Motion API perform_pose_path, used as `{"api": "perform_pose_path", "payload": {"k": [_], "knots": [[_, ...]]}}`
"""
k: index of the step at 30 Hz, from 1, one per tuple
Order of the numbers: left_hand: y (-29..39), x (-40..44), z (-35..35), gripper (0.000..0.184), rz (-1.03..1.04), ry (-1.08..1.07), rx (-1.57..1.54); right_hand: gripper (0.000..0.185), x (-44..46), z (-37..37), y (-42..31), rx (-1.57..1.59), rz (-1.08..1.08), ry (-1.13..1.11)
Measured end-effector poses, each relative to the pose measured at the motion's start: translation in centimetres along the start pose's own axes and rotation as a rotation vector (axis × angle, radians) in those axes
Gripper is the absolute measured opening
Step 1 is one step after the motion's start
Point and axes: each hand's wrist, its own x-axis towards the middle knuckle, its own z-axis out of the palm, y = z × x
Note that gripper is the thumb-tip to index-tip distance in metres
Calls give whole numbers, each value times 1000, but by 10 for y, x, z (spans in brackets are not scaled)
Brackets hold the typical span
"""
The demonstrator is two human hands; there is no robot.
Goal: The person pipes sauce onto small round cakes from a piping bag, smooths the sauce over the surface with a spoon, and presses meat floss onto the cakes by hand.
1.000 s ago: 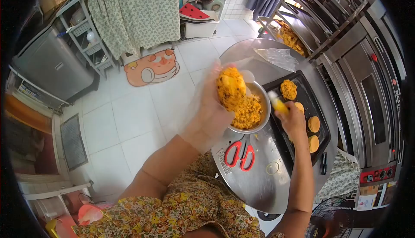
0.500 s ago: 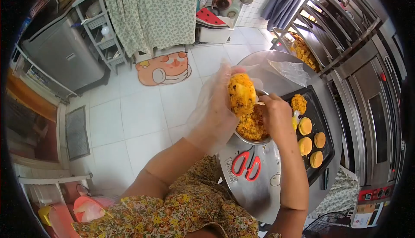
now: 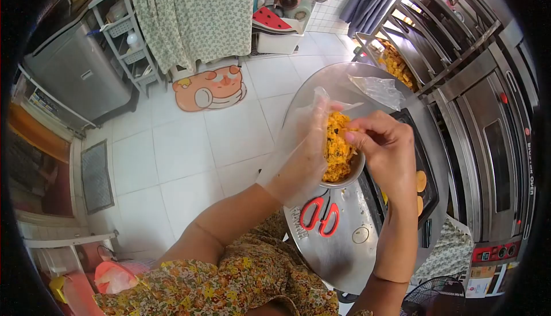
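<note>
My left hand (image 3: pixel 307 158), in a loose clear plastic glove, is closed around a small round cake (image 3: pixel 337 125) covered in orange floss with dark flecks. The cake is tilted above a metal bowl (image 3: pixel 351 183) of loose orange floss (image 3: pixel 337 171). Thumb and fingers of my bare right hand (image 3: pixel 387 141) are pinched together against the cake's coated face; what lies between them is too small to make out. Behind my right wrist, a black baking tray (image 3: pixel 414 129) is partly hidden, with small yellow cakes (image 3: pixel 421 181) showing beside the arm.
Red-handled scissors (image 3: pixel 321 215) lie on the round metal table (image 3: pixel 344 258) near my body. A clear plastic bag (image 3: pixel 379 89) rests at its far side. An oven (image 3: pixel 493 144) and a tray rack (image 3: pixel 425 35) stand to the right. A bear-shaped mat (image 3: pixel 211 89) lies on the floor.
My right hand has risen from beside the bowl to the cake, its fingers now pinched at the coating. The cake has turned in my left hand, and the right arm now covers more of the tray.
</note>
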Motion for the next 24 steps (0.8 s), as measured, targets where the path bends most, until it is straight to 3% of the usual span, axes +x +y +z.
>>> {"api": "perform_pose_path", "payload": {"k": [3,6,12,15,21,22,24], "knots": [[-2,-1,-1,82,-10,-14,-3,12,-6,5,2,-61,-54,41],[-3,0,-4,78,-42,-58,-35,10,-10,11,3,-32,30,79],[-1,-3,2,83,-71,-29,-132,9,2,12,5,-1,-103,127],[-3,-5,3,82,-66,-29,-147,8,3,11,2,-226,-182,-6],[-1,-2,-5,79,-150,-31,-239,5,-6,-1,8,84,-4,161],[1,-3,-1,79,-160,1,-291,4,-7,3,15,159,-64,169],[5,-4,2,81,-190,23,-355,4,-11,8,17,106,43,122]]}}
